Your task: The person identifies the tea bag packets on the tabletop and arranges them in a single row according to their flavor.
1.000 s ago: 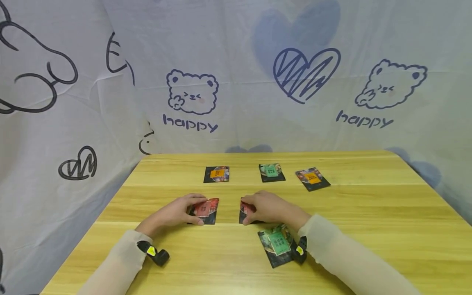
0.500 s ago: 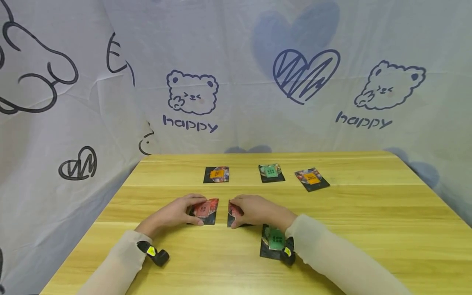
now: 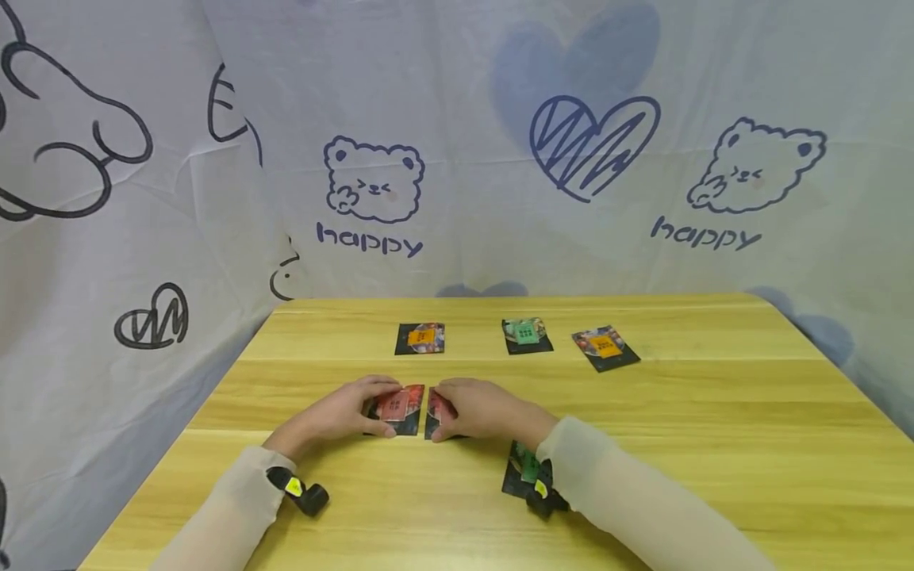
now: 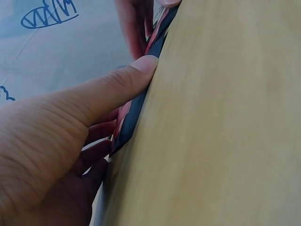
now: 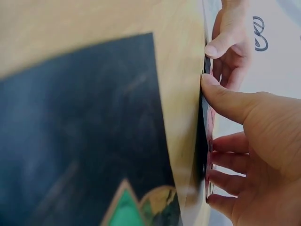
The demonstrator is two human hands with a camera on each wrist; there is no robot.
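Between hands [image 3: 343,408] [image 3: 489,408], packets [image 3: 396,406] [image 3: 439,411] face-up, axes unclear

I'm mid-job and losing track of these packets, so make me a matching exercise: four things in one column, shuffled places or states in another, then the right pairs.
Things
1. left hand
2. askew orange packet
3. far green packet
4. near green packet

Places or states
A. partly hidden behind the black wrist device
B. holding the left red packet
C. middle of the back row
D. right end of the back row

Pairs: 1-B, 2-D, 3-C, 4-A
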